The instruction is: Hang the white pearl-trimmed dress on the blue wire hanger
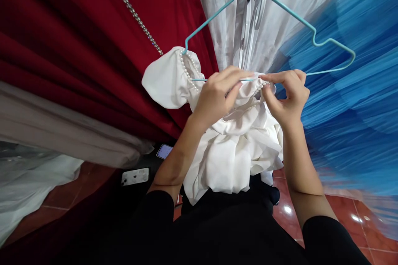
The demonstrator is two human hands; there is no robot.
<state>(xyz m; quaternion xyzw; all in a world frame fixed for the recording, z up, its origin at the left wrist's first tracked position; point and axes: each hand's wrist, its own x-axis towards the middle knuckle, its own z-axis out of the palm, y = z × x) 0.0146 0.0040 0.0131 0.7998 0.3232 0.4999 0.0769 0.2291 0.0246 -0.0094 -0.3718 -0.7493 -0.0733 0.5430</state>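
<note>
A white dress [230, 161] with puffed sleeves and pearl trim hangs down in front of me. Its left puff sleeve [169, 78] sits at the left end of a light-blue wire hanger [284, 6]. The hanger's right shoulder sticks out bare beyond the cloth. My left hand [216, 95] is closed over the neckline and the hanger's bottom bar. With thumb and forefinger, my right hand [287, 91] pinches the pearl-edged strap on the right side. The cloth under both palms is hidden.
Red fabric [102, 49] with a beaded chain [132, 10] hangs on the left. Blue tulle [357, 91] hangs on the right, and white cloth [214, 8] behind. Two phones, one white [135, 177] and one with a lit screen [164, 151], lie low on a dark surface.
</note>
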